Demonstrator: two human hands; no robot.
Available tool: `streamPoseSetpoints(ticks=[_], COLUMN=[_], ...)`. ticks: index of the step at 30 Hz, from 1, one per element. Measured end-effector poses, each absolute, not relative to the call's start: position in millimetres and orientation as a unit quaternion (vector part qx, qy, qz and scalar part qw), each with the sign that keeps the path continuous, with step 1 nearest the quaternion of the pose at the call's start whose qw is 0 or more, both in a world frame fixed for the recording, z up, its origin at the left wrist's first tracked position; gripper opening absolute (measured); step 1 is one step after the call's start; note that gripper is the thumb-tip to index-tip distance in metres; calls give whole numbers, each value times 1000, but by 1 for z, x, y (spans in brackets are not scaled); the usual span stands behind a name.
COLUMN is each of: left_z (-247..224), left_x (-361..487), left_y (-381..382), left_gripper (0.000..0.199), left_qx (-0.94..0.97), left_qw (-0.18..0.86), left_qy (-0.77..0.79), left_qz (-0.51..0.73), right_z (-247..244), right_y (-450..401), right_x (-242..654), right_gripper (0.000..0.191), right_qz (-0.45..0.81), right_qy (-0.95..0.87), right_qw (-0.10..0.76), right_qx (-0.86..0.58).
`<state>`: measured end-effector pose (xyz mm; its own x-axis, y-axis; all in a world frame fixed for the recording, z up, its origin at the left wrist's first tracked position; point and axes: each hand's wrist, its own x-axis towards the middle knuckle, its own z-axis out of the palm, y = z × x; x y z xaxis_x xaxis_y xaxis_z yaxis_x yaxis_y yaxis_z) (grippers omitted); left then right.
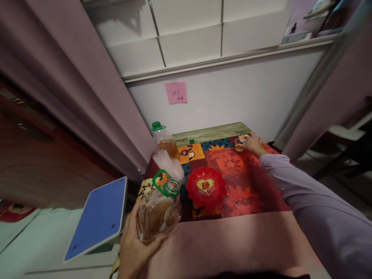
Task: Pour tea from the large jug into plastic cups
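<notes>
Left of the red dish (213, 199), the left hand (132, 232) clasps an uncapped bottle (162, 213) (a careless tilt could spill it); beyond the dish, rightward, the right hand (254, 143) pinches a small clear cup (238, 146), which hard squeezing might buckle.

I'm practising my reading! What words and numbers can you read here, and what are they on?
"357": on the pink note.
Writing below that number: too small to read.
"MOM", it seems: on the tablecloth, toward the front; similar letters farther back are blurred.
Front bottle: no readable text.
</notes>
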<state>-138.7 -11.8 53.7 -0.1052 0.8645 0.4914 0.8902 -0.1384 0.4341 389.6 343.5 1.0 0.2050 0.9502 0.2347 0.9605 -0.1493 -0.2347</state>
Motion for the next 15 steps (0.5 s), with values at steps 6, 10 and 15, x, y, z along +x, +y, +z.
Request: streamPoseSetpoints(ticks=[6, 10, 15], left_z=[58, 58, 59], left_x=[-133, -132, -133], left_y=[-18, -21, -22], left_gripper=[113, 116, 120], left_qx=[-671, -656, -646], left_qw=[5, -22, -41], left_qy=[-646, -656, -663], left_qz=[-364, -372, -375], right_z=[57, 97, 114], right_y=[301, 236, 198], right_x=[304, 202, 118], right_gripper=[48, 32, 37], right_qz=[29, 122, 102], right_qy=[-712, -826, -912], right_qw=[346, 366, 230], right_qx=[-611, -412, -324])
